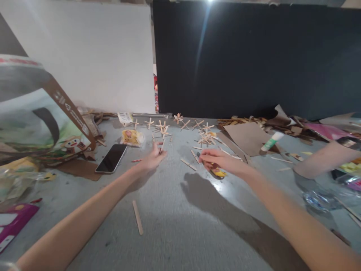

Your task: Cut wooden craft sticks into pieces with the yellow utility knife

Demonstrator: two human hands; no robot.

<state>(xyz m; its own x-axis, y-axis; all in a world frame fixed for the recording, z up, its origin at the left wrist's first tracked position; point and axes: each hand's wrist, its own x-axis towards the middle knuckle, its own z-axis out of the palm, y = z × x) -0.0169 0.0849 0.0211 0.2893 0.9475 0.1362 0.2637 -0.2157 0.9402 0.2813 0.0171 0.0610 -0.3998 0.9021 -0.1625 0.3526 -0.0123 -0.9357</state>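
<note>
My left hand [154,158] is closed in a pinch on a short craft stick [163,145], just in front of star-shaped pieces made of crossed sticks [163,126]. My right hand [214,159] is low over the table with its fingers curled together. A small dark tip shows at those fingertips, but what they hold I cannot make out. Beside them lie loose craft sticks [188,164], and a yellow object [219,173] shows partly under the hand. A pile of crossed sticks [207,138] lies beyond. Nearer me is a single craft stick [137,217].
A phone [111,158] and a yellow packet [131,138] lie left, near a large printed bag [47,116]. A glue stick [272,141] rests on cardboard [244,136] at right, near a cardboard tube [324,160]. A dark panel [254,56] stands behind.
</note>
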